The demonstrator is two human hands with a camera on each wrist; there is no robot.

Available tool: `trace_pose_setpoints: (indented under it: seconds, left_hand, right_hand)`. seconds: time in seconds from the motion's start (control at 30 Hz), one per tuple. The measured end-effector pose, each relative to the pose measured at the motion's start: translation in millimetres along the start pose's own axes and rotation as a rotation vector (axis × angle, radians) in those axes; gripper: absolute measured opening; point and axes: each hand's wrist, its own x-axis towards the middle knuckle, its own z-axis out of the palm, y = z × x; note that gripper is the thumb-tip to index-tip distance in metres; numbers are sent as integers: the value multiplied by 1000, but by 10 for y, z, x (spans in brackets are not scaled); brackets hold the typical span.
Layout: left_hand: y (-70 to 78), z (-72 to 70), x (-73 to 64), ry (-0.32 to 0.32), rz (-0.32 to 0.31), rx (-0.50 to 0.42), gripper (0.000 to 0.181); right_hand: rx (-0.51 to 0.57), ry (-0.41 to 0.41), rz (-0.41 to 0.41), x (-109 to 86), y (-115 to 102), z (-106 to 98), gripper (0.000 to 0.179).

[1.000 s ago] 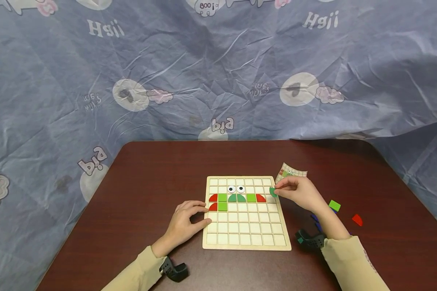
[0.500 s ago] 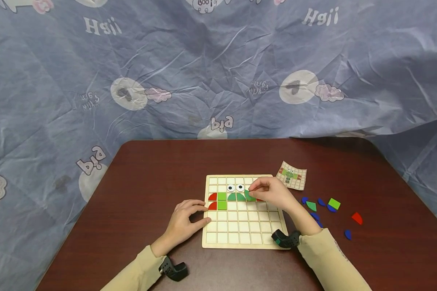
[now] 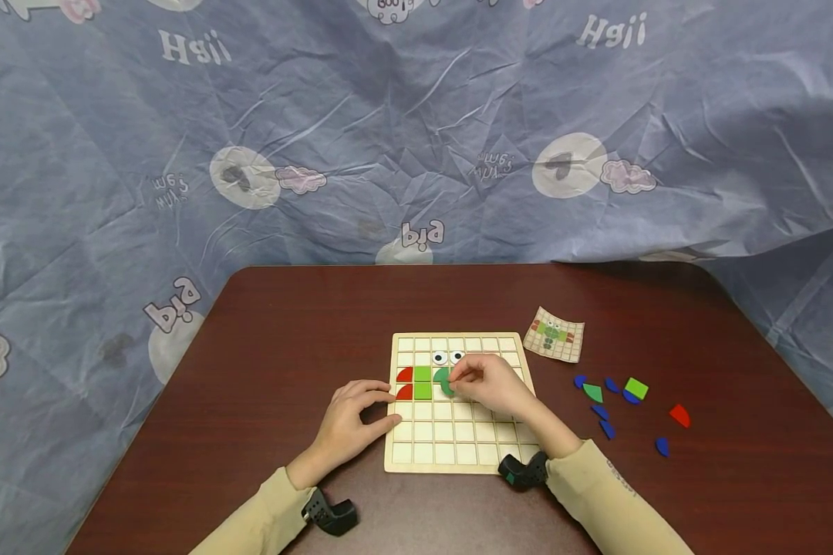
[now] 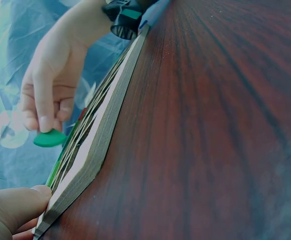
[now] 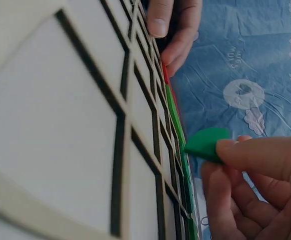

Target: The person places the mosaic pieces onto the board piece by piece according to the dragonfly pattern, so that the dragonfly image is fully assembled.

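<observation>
A pale wooden grid board (image 3: 465, 453) lies on the table with pieces set in its squares. On its left side are two red quarter-circles (image 3: 404, 392) beside two lime green squares (image 3: 423, 391), with two round eye pieces (image 3: 440, 358) higher up. My right hand (image 3: 489, 383) pinches a dark green quarter-circle piece (image 5: 205, 141) between thumb and fingers, close over the board just below the eyes. The hand hides the pieces to the right. Relaxed, the fingers and thumb of my left hand (image 3: 352, 420) rest against the board's left edge.
Right of the board lie several blue pieces (image 3: 600, 413), a green quarter-circle (image 3: 593, 393), a lime square (image 3: 636, 387) overlapping a blue piece, and a red quarter-circle (image 3: 680, 415). A small pattern card (image 3: 562, 348) lies by the board's upper right corner. A printed cloth (image 3: 389, 154) hangs behind the table.
My right hand has carried the green quarter-circle leftward from the board's right edge to below the eyes, uncovering the card and the loose pieces. My left hand has stayed put.
</observation>
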Motion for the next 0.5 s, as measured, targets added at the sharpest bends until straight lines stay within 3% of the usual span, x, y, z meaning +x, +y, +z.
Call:
trace_pose_setpoints:
  seconds: [0.33,0.5]
  left_hand:
    - [7,-2,1,-2,-8,0,25]
    - [12,-5,8,-3,-6,3,26]
  right_hand:
    - [-49,8,-47,12,53,114,6]
    - [-41,65,-48,19,57,178,7]
